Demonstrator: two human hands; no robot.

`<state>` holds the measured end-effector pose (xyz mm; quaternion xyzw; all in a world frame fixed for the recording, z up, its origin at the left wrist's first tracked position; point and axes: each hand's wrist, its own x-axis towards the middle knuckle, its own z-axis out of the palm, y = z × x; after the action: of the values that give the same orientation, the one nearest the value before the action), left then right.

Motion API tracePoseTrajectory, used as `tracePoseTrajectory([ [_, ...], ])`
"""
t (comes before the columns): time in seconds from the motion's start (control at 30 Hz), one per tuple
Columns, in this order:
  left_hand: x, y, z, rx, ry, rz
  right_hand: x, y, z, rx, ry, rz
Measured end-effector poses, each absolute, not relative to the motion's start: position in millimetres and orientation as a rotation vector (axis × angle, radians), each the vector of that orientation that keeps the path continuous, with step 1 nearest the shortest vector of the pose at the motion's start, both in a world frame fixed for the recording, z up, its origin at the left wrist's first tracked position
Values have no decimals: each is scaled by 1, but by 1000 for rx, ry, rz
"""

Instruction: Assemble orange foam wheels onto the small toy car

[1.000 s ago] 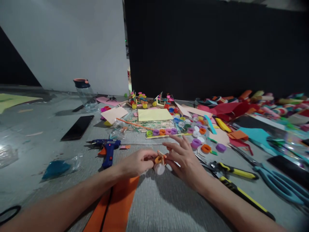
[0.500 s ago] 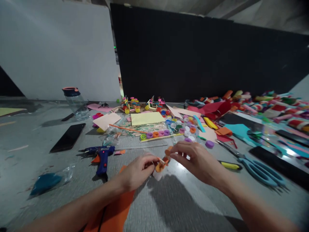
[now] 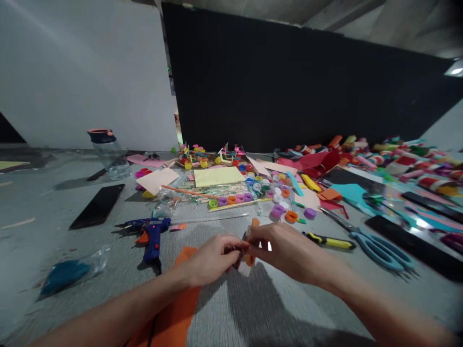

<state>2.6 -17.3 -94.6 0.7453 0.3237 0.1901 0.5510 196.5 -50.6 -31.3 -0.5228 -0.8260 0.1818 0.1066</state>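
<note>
A small orange craft piece with round, cap-like ends (image 3: 250,260) is between my hands, just above the grey table. My left hand (image 3: 213,258) pinches its left side with thumb and forefinger, the other fingers curled. From the right, the thumb and fingertips of my right hand (image 3: 285,248) close on the same piece. Below it shows a whitish scrap (image 3: 244,269), partly covered. My fingers hide most of the piece, so I cannot tell how its parts join. Beneath my left forearm lies an orange sheet (image 3: 177,308).
Left stand a blue glue gun (image 3: 155,238), a phone (image 3: 97,206) and a water bottle (image 3: 110,154). Bottle caps (image 3: 278,210), sticks and coloured paper (image 3: 219,177) spread across the back. Right lie a yellow cutter (image 3: 331,242), blue-handled scissors (image 3: 379,248) and a black strip (image 3: 415,246).
My right fingertips have come down and left onto the orange piece, which has turned more upright. My hands are closer together. The view has shifted slightly, and more of the yellow cutter shows.
</note>
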Motion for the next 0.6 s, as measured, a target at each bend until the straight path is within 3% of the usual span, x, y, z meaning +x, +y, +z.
tracePoseTrajectory([
  [0.6,4,-23,-89,1865,844,485,186,-42,-26,-1656,-2571,336],
])
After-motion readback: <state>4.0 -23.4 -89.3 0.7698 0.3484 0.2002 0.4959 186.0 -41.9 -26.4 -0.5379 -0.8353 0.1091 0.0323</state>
